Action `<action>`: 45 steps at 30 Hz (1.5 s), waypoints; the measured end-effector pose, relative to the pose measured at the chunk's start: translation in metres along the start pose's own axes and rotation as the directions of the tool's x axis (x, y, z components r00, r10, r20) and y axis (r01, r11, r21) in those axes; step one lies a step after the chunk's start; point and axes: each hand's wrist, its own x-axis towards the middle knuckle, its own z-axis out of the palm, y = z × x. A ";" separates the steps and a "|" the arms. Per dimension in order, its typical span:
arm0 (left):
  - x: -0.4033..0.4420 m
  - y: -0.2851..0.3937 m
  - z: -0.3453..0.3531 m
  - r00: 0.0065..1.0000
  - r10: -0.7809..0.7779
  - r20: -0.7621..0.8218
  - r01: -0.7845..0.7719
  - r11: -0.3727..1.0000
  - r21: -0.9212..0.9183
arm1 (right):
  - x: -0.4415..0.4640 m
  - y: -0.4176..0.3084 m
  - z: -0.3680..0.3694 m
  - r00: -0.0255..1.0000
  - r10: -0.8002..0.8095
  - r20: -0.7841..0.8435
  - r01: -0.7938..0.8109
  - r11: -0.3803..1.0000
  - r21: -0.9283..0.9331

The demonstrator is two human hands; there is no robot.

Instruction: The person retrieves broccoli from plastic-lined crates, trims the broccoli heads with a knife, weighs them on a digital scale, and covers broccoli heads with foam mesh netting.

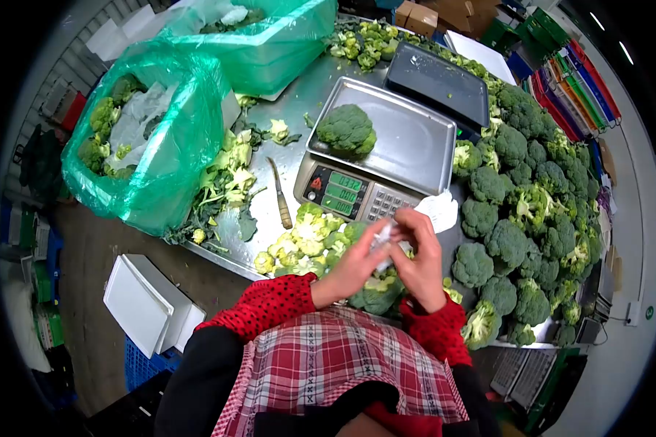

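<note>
My left hand (352, 267) and my right hand (421, 261) meet in front of the scale, fingers pinched together on a small whitish, see-through piece of plastic (383, 239); its exact kind is unclear. Below them lie trimmed broccoli pieces (310, 237) and a broccoli head (377, 297), partly hidden by the hands. One broccoli head (346, 130) rests on the steel pan of the digital scale (401, 142), whose green display is lit. A knife (278, 193) with a wooden handle lies left of the scale. Crumpled white material (439, 211) sits at the scale's right front corner.
A large heap of broccoli heads (517, 211) covers the table's right side. Green-lined crates (160, 160) stand at the left, near cut leaves and stems (229, 171). A second, dark scale (439, 81) is behind. White boxes (149, 302) stand beside the table at lower left.
</note>
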 end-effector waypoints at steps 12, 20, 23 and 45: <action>-0.031 0.026 -0.072 0.981 -0.095 0.168 0.088 0.995 0.049 | -0.017 -0.010 0.075 0.978 0.147 -0.149 -0.123 0.979 0.162; -0.023 0.031 -0.077 0.952 -0.194 0.236 0.199 0.980 0.005 | -0.018 -0.015 0.086 0.957 0.075 -0.280 -0.101 0.992 -0.079; -0.012 0.017 -0.089 0.943 -0.210 0.257 0.233 0.971 -0.062 | -0.016 -0.019 0.087 0.944 0.196 -0.267 -0.080 0.917 0.390; 0.017 0.030 -0.074 0.688 0.588 0.426 -0.719 0.474 0.508 | -0.012 0.009 0.082 0.981 -0.173 -0.092 0.072 0.756 -0.651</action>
